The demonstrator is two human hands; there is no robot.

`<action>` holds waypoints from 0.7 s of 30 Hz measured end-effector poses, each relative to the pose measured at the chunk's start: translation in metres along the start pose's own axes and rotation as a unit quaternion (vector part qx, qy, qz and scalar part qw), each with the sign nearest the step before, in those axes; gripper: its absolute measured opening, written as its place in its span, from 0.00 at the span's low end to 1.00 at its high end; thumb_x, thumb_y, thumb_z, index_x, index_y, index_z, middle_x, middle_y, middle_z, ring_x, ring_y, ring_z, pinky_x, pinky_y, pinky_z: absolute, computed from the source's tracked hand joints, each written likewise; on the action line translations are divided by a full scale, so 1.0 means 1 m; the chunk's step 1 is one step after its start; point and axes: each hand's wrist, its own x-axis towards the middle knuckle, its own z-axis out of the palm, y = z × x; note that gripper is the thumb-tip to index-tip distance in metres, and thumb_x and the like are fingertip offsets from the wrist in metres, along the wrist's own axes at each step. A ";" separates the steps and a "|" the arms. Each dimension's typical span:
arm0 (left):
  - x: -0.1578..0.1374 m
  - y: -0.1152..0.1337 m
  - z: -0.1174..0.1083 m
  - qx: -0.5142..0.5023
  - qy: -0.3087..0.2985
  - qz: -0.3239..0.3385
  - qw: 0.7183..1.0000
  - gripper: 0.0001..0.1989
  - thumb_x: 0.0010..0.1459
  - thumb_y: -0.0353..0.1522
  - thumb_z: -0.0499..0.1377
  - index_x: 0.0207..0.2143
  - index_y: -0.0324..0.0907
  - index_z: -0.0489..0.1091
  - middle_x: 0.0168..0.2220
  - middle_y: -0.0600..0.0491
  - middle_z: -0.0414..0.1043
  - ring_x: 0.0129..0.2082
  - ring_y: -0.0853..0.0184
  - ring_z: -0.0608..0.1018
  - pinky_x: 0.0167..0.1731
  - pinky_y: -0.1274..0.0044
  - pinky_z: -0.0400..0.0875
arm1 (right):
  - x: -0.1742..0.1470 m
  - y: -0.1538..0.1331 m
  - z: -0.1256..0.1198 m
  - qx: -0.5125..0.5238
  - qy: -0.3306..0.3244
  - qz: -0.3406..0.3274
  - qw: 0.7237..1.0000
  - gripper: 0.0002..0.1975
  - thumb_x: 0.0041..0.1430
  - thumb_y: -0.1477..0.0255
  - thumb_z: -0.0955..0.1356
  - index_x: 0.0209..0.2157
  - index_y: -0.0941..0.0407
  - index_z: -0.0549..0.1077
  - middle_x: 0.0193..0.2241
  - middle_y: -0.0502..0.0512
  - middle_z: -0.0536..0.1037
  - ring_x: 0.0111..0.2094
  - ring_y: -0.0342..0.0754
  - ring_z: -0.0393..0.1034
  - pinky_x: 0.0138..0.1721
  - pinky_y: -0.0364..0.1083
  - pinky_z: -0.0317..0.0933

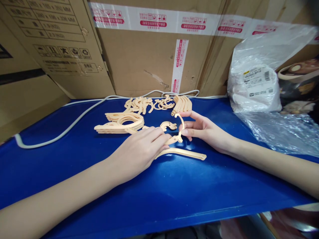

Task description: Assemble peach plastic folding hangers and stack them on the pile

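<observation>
My right hand (196,127) pinches a cream plastic hanger hook (183,124) between thumb and fingers. The foot of the hook meets the end of a cream hanger arm (171,140), whose other part lies under my left hand (142,149). That hand is closed over the arm, its fingertips mostly hidden. Just in front of it, a long curved hanger arm (184,152) rests on the blue table. Behind the fingers lies a small curved piece with holes (168,125).
Stacked hanger pieces (119,123) lie left of my hands. Behind are loose hooks (163,103), mixed curved pieces (138,105) and a row of arms (183,103). A white cable (74,122) runs along the left and back. Cardboard boxes (149,59) and a plastic-wrapped roll (259,86) border the table (199,189).
</observation>
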 end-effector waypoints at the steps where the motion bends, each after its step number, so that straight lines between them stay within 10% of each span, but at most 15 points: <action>1: 0.000 0.000 0.000 0.008 0.005 0.005 1.000 0.15 0.71 0.32 0.44 0.40 0.37 0.69 0.35 0.49 0.71 0.34 0.63 0.73 0.34 0.74 0.66 | 0.000 0.000 0.000 -0.002 0.001 -0.003 1.000 0.24 0.54 0.71 0.74 0.50 0.53 0.64 0.28 0.46 0.74 0.25 0.40 0.63 0.28 0.43 0.58; 21: -0.002 -0.001 0.001 0.100 -0.005 0.049 0.994 0.14 0.69 0.27 0.45 0.43 0.34 0.71 0.36 0.46 0.74 0.37 0.60 0.75 0.38 0.70 0.70 | 0.000 0.002 0.002 -0.035 0.036 -0.026 0.998 0.25 0.52 0.70 0.75 0.49 0.52 0.64 0.28 0.46 0.73 0.27 0.41 0.65 0.26 0.42 0.59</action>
